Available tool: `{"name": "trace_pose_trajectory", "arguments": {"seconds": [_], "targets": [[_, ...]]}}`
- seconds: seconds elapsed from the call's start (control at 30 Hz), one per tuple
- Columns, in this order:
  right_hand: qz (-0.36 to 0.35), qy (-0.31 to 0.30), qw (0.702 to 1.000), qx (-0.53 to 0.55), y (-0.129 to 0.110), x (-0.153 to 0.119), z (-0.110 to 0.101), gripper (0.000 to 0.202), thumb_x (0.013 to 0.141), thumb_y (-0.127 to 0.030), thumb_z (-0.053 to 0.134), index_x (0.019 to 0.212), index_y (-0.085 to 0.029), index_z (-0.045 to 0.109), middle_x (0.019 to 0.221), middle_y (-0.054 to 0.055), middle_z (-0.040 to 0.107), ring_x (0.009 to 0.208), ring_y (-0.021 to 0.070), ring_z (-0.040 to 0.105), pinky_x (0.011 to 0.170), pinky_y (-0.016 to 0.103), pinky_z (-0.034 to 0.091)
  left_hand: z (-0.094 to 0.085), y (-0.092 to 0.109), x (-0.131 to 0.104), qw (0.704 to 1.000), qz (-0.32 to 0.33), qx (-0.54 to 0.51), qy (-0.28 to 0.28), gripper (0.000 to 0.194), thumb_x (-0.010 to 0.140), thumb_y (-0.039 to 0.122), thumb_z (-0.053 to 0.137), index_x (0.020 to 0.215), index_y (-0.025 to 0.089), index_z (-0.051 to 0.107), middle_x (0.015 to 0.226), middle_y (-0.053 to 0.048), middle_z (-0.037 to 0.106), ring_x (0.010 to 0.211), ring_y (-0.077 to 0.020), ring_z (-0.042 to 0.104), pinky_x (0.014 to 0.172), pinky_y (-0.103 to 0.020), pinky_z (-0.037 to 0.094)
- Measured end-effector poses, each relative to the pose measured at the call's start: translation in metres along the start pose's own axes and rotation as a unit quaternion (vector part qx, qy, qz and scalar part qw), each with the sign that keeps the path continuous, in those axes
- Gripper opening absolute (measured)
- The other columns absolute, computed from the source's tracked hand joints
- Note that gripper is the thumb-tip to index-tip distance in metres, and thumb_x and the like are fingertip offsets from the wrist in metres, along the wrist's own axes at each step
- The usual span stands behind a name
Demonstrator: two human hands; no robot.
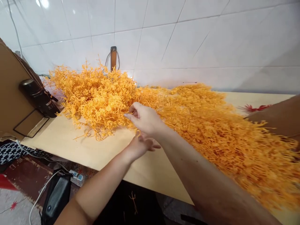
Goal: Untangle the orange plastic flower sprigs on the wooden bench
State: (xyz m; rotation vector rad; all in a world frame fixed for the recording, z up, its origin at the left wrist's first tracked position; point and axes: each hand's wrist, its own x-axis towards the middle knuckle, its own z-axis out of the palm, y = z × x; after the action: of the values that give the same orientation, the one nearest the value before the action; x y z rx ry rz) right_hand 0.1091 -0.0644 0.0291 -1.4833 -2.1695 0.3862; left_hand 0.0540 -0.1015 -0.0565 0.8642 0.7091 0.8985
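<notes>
A tangled heap of yellow-orange plastic sprigs with thin branching stems lies on the left of the table. My right hand is at the heap's right edge, thumb and forefinger curled together on a thin sprig; its far end merges into the heap. Just below, my left hand hangs over the bare tabletop, its fingers stretched out to the right and partly covered by my right hand and wrist. A larger, flatter bed of the same yellow sprigs spreads under and beyond my right forearm.
The pale tabletop runs along a white tiled wall. At left, a black vacuum flask leans by a cardboard box. Red sprigs and brown cardboard are at right. A white cable hangs below.
</notes>
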Motion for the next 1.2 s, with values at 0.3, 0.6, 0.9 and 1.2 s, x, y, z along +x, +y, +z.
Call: {"name": "trace_pose_trajectory", "arguments": {"seconds": [0.3, 0.6, 0.9, 1.2], "targets": [[-0.041, 0.005, 0.995, -0.087, -0.016, -0.017, -0.003, 0.012, 0.082, -0.026, 0.051, 0.088, -0.016, 0.052, 0.088, 0.006, 0.061, 0.075, 0.0167, 0.055, 0.064, 0.027, 0.032, -0.025, 0.052, -0.056, 0.957, 0.057, -0.278, 0.054, 0.019, 0.080, 0.025, 0.042, 0.071, 0.013, 0.054, 0.078, -0.008, 0.065, 0.075, -0.0154, 0.063, 0.076, -0.031, 0.047], [-0.053, -0.058, 0.991, -0.109, -0.016, -0.047, 0.019, 0.023, 0.086, -0.018, 0.032, 0.101, -0.014, 0.049, 0.080, 0.008, 0.064, 0.066, 0.0188, 0.058, 0.055, 0.028, 0.029, -0.021, 0.065, -0.038, 0.955, -0.008, -0.258, 0.147, 0.032, 0.092, 0.028, 0.033, 0.093, 0.008, 0.059, 0.064, -0.004, 0.065, 0.057, -0.0092, 0.061, 0.076, -0.024, 0.050], [-0.105, -0.028, 0.985, -0.132, -0.010, -0.063, 0.028, 0.028, 0.085, -0.013, 0.030, 0.097, -0.009, 0.054, 0.083, 0.012, 0.063, 0.071, 0.0189, 0.056, 0.063, 0.029, 0.036, -0.016, 0.063, -0.020, 0.952, -0.042, -0.236, 0.188, 0.032, 0.092, 0.022, 0.034, 0.088, 0.005, 0.060, 0.056, -0.005, 0.061, 0.059, -0.0118, 0.063, 0.066, -0.022, 0.052], [-0.212, -0.046, 0.961, 0.174, -0.035, -0.126, 0.024, 0.013, 0.086, -0.017, 0.037, 0.086, -0.018, 0.050, 0.074, 0.003, 0.058, 0.066, 0.0116, 0.052, 0.061, 0.025, 0.040, -0.043, 0.059, -0.015, 0.950, 0.037, -0.256, 0.175, 0.015, 0.088, 0.021, 0.044, 0.082, 0.011, 0.055, 0.072, -0.003, 0.066, 0.063, -0.0104, 0.064, 0.059, -0.021, 0.051]]}}
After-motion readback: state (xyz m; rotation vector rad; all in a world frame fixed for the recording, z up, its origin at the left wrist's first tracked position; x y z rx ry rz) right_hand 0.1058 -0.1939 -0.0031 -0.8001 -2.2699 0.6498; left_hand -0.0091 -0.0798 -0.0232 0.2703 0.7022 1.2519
